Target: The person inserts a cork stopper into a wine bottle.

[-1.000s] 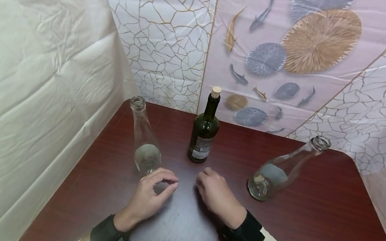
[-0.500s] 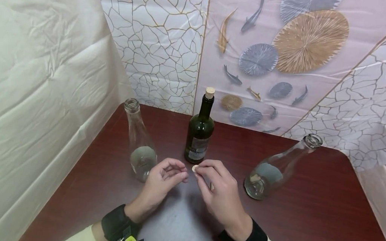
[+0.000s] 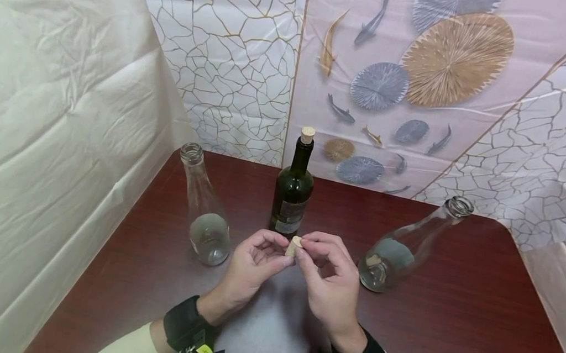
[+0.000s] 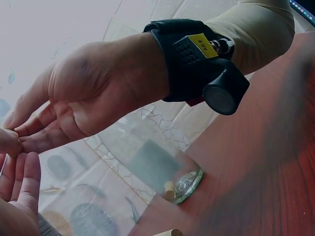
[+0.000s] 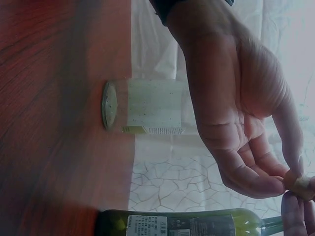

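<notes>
In front of the green bottle [image 3: 293, 196], a small tan cork [image 3: 293, 246] is pinched between the fingertips of both hands. My left hand [image 3: 251, 268] touches it from the left with thumb and fingers. From the other side, my right hand [image 3: 332, 277] grips its upper end with thumb and forefinger. The right wrist view shows the cork [image 5: 298, 184] at the meeting point of the fingertips. Another cork [image 3: 308, 134] plugs the mouth of the green bottle.
Clear glass bottles stand on the table at left [image 3: 209, 231] and right [image 3: 388, 257]. The right one has a cork [image 4: 170, 189] at its base. A cork-like end [image 4: 169, 232] shows at the left wrist view's bottom edge. Patterned cloth [image 3: 396, 69] hangs behind the dark red table [image 3: 461, 323].
My right hand has lifted a cork up from the table and turned it upward. My left hand has come in from the left to meet it. The bottles stay where they were.
</notes>
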`<move>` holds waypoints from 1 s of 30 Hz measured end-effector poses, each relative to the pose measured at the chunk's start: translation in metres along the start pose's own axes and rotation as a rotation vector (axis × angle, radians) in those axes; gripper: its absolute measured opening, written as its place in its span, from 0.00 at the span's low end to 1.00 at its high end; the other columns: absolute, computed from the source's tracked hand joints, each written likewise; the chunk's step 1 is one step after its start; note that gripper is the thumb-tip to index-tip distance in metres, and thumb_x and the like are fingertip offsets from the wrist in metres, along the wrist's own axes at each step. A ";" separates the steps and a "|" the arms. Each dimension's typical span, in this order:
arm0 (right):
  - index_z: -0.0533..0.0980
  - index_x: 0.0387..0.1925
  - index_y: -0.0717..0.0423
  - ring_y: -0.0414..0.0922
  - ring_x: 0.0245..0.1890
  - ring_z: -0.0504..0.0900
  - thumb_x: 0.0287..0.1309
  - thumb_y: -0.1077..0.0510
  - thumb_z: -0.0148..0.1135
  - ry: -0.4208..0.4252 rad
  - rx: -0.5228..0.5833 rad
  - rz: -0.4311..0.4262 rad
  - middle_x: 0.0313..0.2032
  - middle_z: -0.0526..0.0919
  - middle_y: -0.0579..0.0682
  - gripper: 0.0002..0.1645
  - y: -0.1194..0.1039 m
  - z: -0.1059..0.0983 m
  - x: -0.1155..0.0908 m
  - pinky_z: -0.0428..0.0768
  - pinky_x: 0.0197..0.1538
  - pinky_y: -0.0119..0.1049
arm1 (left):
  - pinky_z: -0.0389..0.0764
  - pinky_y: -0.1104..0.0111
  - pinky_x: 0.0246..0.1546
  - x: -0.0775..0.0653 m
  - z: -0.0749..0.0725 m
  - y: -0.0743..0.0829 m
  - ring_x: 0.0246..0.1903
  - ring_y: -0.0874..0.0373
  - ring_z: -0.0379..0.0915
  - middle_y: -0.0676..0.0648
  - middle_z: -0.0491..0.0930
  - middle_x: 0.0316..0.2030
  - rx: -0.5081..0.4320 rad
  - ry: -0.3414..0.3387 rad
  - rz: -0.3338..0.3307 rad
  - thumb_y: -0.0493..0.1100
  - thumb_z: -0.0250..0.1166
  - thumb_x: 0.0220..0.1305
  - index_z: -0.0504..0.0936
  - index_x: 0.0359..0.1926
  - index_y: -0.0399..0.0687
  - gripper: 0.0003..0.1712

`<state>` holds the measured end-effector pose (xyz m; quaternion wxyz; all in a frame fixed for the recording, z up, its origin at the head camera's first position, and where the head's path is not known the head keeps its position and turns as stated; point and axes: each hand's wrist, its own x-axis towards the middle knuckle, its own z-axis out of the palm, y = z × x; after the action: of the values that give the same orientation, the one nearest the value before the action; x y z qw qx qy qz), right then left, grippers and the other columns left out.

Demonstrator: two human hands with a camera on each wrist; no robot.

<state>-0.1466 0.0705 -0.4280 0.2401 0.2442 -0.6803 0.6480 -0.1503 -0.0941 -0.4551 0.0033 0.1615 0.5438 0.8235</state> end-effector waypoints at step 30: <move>0.76 0.56 0.70 0.41 0.44 0.90 0.66 0.65 0.69 -0.220 0.136 0.635 0.45 0.87 0.46 0.21 -0.016 -0.036 0.015 0.89 0.45 0.32 | 0.84 0.71 0.51 0.011 -0.020 0.023 0.46 0.59 0.80 0.50 0.82 0.44 1.079 -0.190 0.805 0.30 0.75 0.58 0.85 0.44 0.45 0.14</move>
<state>-0.1476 0.1057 -0.4049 -0.0654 0.1041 -0.6996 0.7039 -0.1623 -0.1193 -0.4381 -0.3368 0.4022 0.7732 0.3562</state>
